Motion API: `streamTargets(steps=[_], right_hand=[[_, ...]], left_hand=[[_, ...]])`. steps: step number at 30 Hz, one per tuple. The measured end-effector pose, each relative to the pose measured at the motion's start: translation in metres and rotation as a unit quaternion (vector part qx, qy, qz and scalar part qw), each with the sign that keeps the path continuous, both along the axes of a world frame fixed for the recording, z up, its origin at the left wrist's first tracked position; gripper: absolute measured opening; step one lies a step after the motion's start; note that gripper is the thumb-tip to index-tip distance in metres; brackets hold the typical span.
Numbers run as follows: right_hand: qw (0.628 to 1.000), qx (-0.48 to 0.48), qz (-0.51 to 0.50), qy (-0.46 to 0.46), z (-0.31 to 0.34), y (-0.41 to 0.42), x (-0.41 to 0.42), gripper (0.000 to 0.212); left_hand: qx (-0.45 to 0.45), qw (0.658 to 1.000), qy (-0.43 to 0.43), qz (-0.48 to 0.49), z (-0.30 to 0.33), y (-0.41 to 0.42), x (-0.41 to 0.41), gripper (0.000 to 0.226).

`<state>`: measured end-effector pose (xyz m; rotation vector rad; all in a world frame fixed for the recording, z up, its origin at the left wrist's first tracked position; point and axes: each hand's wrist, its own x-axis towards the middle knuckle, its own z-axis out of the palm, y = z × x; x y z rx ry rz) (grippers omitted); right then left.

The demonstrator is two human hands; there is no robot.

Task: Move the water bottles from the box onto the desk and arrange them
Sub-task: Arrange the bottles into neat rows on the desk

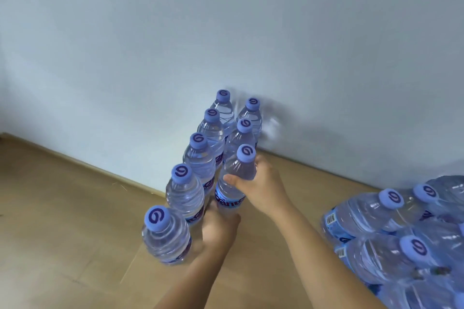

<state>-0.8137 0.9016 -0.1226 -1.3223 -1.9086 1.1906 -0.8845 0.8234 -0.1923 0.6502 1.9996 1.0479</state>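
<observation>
Clear water bottles with blue caps stand in two rows on the wooden desk (62,208), running back to the wall. The left row holds several, from the nearest bottle (165,236) to the farthest (223,104). Two bottles (247,118) make up the right row. In front of those two is a third bottle (233,173), tilted slightly. My right hand (263,185) grips its shoulder from the right. My left hand (218,228) wraps round its base, with the fingers mostly hidden behind it.
A shrink-wrapped pack of several more bottles (391,238) lies at the right edge of the view. A pale wall (175,45) closes the desk at the back. Bare wood shows to the left of the rows.
</observation>
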Motion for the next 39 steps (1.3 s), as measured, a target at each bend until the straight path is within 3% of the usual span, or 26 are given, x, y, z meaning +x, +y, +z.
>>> streamTargets(steps=[8, 12, 17, 20, 23, 25, 27, 29, 32, 34, 39], right_hand=[[0.997, 0.042, -0.028, 0.064, -0.025, -0.009, -0.011, 0.045], [0.994, 0.099, -0.033, 0.039, -0.028, -0.005, -0.016, 0.058], [0.999, 0.028, 0.013, -0.023, -0.017, -0.001, -0.016, 0.071], [0.997, 0.036, -0.008, -0.061, 0.005, -0.007, 0.000, 0.071], [0.977, 0.160, -0.098, -0.105, 0.032, -0.011, 0.042, 0.048], [0.939, 0.230, -0.181, -0.181, 0.047, -0.009, 0.082, 0.041], [0.889, 0.227, -0.238, -0.319, 0.056, -0.005, 0.121, 0.040], [0.859, 0.141, -0.255, -0.421, 0.058, -0.003, 0.154, 0.032], [0.905, 0.033, -0.235, -0.354, 0.055, -0.001, 0.175, 0.007], [0.911, 0.065, -0.225, -0.340, 0.052, 0.000, 0.176, 0.012], [0.886, 0.155, -0.224, -0.376, 0.063, -0.019, 0.167, 0.021]], left_hand=[[0.018, 0.997, -0.070, 0.000, -0.008, 0.002, -0.005, 0.057], [0.013, 0.997, -0.078, 0.000, -0.008, 0.001, -0.007, 0.066], [0.009, 0.996, -0.086, 0.037, -0.011, -0.002, 0.000, 0.053], [0.009, 0.987, -0.142, 0.076, -0.012, -0.006, 0.025, 0.062], [0.020, 0.988, -0.151, -0.005, -0.013, -0.006, 0.058, 0.065], [0.028, 0.987, -0.146, -0.064, -0.011, 0.001, 0.077, 0.063], [0.036, 0.983, -0.140, -0.114, -0.007, 0.009, 0.091, 0.062], [0.043, 0.977, -0.127, -0.168, -0.003, 0.017, 0.104, 0.062], [0.043, 0.966, -0.114, -0.227, 0.000, 0.022, 0.118, 0.063], [0.038, 0.959, -0.096, -0.262, -0.002, 0.023, 0.121, 0.067], [0.054, 0.940, 0.002, -0.336, -0.009, 0.020, 0.101, 0.087]])
